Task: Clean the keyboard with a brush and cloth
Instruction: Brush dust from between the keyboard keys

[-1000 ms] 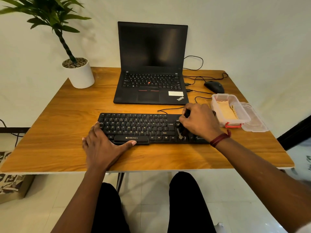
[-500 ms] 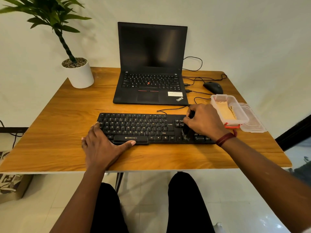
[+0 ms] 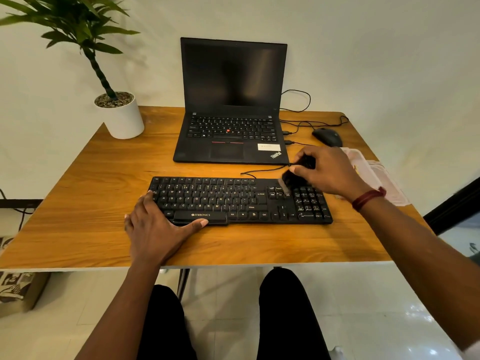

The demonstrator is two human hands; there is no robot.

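Left hand [image 3: 155,231] on one keyboard [image 3: 220,197]; right hand [image 3: 331,170] — grips one brush [image 3: 291,180].

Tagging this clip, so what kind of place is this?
Likely a home desk or small office workstation: an open laptop and wired mouse on a wooden table, with a potted plant beside them.

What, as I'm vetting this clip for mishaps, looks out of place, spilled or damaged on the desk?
Nothing stands out. The keyboard lies flat and roughly square to the table edge, the left hand resting on its near-left corner, the right hand holding the brush over its upper right. Cables trail loosely beside the laptop.
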